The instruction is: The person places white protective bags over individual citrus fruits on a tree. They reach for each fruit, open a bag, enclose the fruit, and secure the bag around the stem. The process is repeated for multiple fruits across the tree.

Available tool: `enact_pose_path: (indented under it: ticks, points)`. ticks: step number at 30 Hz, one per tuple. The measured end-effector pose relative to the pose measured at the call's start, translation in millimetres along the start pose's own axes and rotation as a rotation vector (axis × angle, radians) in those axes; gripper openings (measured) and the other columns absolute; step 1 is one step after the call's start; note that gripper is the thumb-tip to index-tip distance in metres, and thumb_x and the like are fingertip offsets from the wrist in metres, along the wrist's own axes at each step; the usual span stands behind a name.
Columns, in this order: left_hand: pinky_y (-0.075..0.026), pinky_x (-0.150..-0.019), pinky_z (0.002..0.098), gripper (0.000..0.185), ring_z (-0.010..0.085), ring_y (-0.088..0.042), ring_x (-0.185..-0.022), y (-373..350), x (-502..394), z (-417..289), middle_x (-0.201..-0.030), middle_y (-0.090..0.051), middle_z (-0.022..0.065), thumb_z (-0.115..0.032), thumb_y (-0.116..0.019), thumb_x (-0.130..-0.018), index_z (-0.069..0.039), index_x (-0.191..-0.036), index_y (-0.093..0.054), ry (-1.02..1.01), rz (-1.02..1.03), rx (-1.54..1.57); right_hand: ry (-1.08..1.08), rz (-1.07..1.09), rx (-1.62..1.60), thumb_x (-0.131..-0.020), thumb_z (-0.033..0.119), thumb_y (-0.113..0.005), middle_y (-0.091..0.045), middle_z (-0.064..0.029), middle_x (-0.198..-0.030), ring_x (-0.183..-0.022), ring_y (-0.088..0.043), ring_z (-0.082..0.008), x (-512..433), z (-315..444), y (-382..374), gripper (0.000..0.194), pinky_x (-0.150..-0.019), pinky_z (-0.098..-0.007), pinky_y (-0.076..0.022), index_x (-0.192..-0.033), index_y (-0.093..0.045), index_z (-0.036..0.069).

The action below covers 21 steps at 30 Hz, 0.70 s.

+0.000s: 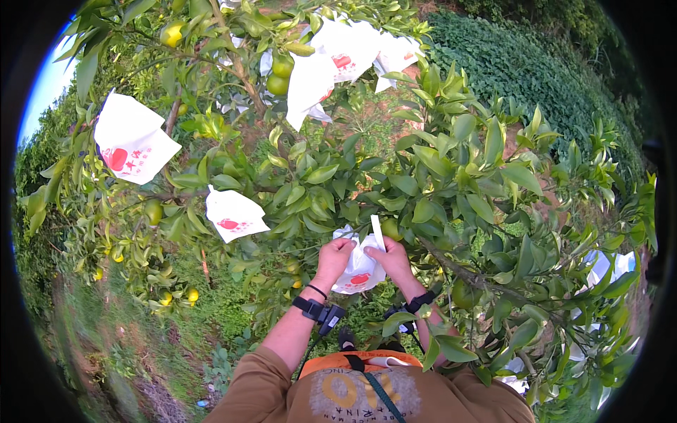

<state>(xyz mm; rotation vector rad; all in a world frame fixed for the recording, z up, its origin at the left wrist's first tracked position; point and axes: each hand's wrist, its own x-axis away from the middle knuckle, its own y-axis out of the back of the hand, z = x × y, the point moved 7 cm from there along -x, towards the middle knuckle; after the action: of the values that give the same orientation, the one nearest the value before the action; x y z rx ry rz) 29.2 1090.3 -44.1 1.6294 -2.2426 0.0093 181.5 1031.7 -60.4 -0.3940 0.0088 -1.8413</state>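
Observation:
A white paper fruit bag (355, 270) with a red fruit print hangs among the leaves in front of my waist. My left hand (334, 259) pinches the left side of its gathered top between thumb and fingers. On the opposite side, my right hand (393, 260) grips the upper edge. A narrow white strip (376, 231) sticks up beside the right thumb. Just above that hand sits a green citrus fruit (391, 229), partly covered by leaves. What the bag contains is hidden.
Bagged fruits hang nearby: one white bag (235, 214) at left, another (135, 140) farther up, and a cluster (344, 50) at the top. A branch (460, 272) slants down to the right. Leaves overlap my right forearm. An orange pouch (317, 364) sits at my waist.

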Motion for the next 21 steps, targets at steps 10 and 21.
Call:
enact_pose_path:
  ticks: [10,21]
  points:
    - [-0.045,-0.057,0.0235,0.019,0.0068,-0.055,-0.061,-0.6,-2.2,8.3,-0.071,-0.065,0.0016,-0.016,-0.067,-0.082,0.001,-0.089,-0.07,0.042,-0.031,0.097,-0.109,0.092,-0.15,-0.088,0.013,-0.063,-0.067,-0.0028,-0.092,-0.078,-0.061,-0.0098,1.1,-12.4,10.5,0.022,-0.072,-0.0256,-0.0483,-0.105,-0.064,0.0]
    - [-0.046,-0.057,0.0248,0.018,0.0083,-0.058,-0.061,-1.7,4.6,6.9,-0.068,-0.067,0.0044,-0.014,-0.066,-0.08,0.001,-0.087,-0.071,0.011,-0.173,0.001,-0.261,0.308,-0.221,-0.089,0.016,-0.062,-0.067,-0.0021,-0.092,-0.077,-0.062,-0.0097,4.2,-0.1,-13.4,0.023,-0.07,-0.0256,-0.0489,-0.106,-0.063,0.001]
